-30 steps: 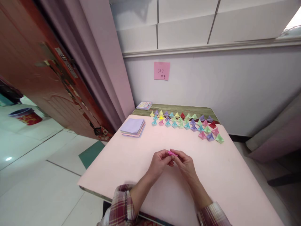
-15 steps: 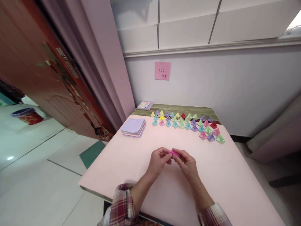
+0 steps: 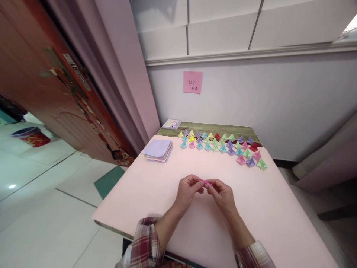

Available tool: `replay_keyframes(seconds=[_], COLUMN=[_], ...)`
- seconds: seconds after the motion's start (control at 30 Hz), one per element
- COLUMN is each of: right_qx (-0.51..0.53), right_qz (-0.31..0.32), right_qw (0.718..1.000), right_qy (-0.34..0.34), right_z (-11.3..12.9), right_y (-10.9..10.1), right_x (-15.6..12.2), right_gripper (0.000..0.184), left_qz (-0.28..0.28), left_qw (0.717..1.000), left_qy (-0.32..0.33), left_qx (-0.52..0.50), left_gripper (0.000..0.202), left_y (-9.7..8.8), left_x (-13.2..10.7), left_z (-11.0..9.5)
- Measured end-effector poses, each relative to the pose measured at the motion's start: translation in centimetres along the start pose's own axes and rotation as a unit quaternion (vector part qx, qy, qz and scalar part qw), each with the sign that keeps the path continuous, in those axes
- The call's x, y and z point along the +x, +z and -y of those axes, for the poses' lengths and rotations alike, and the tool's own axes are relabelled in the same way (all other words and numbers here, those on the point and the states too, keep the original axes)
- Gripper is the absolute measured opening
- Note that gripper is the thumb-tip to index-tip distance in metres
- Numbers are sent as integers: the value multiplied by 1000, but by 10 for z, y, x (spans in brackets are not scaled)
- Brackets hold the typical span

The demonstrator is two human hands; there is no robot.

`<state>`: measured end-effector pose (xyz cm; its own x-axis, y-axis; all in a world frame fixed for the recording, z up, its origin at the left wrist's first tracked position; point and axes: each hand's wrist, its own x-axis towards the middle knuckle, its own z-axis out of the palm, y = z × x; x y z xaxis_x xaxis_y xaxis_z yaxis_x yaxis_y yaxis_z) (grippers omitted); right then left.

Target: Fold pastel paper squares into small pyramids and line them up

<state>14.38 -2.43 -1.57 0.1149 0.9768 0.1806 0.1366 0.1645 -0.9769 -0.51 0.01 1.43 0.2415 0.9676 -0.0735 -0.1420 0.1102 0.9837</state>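
Note:
Between my two hands is a small piece of folded pink paper (image 3: 206,182), seen nearly edge-on as a thin strip. My left hand (image 3: 187,189) pinches its left end between thumb and fingers. The right end is pinched by my right hand (image 3: 222,192). My fingers cover much of the paper. Beyond the hands stand several rows of small folded paper shapes (image 3: 215,148) in yellow, blue, green, purple, pink and red. To the left lies a stack of square paper sheets (image 3: 157,149) with a lilac sheet on top.
The table has a pale pink cover (image 3: 134,197). At its far left corner lies a printed packet (image 3: 171,124). A pink note (image 3: 193,82) is stuck on the wall behind. A red door (image 3: 75,100), a purple curtain and a bin (image 3: 31,137) are on the left.
The pink paper has tilted or flattened, showing a thin edge instead of its wider face. Both hands stay in nearly the same place.

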Motion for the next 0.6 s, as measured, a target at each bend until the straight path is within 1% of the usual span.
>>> replay_keyframes(seconds=[0.07,0.17,0.23,0.3,0.4,0.47,0.53,0.6], right_qx=[-10,-26,-34,-28,-9,-10,-25,-45], right_qz=[-3,-3,-2,0,9,10,5,3], right_qw=[1000,1000,999,999,999,999,999,999], right_qy=[11,16,16,23,41,39,25,10], right_z=[0,-2,-4,-5,-6,-6,-6,-5], right_y=[0,1,2,2,1,0,-1,-1], right_x=[-1,-1,-2,-1,-1,-1,-1,-2], right_gripper=[31,32,31,32,34,33,32,30], left_qz=[-8,-2,6,7,0,0,10,25], left_qw=[999,990,981,976,973,973,978,986], left_qy=[28,83,103,111,119,122,112,86], left_qx=[33,118,167,189,198,195,176,144], left_gripper=[24,19,14,14,14,14,14,15], left_y=[-2,-5,-8,-9,-9,-9,-8,-8], left_x=[1,1,1,1,0,0,0,0], left_z=[1,0,-2,-3,-5,-7,-7,-5])
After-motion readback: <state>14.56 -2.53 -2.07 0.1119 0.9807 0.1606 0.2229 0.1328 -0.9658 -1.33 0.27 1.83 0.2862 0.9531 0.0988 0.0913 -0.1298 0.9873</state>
